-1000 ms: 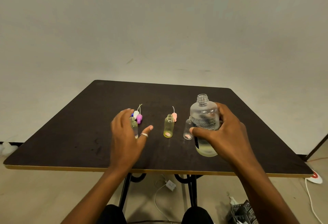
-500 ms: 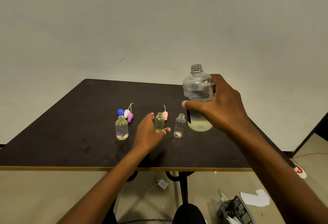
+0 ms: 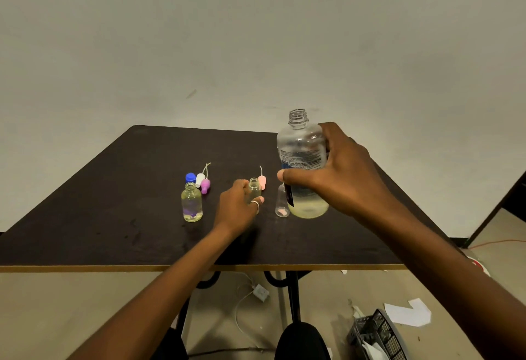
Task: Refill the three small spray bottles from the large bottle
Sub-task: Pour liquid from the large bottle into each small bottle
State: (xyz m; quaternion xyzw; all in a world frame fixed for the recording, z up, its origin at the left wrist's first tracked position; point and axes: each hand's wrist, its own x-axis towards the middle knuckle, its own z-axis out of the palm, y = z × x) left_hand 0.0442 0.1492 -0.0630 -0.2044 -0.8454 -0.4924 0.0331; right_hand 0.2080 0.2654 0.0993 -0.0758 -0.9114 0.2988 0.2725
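Hidden or cut off: bottle parts, hand contact, stuff under the table.

The left hand [image 3: 237,205] covers the lower body of the middle small bottle [image 3: 254,186], so its fill level can't be read, & whether the fingers grip it or just touch is unclear. The right hand [image 3: 333,173] hides the right side of the large bottle [image 3: 301,160]; label text too small to read. That bottle also overlaps the upper part of the right small bottle [image 3: 281,208], neck not visible. Black basket [image 3: 378,337] runs off the bottom edge, contents unclear. Both forearms cut by the frame.
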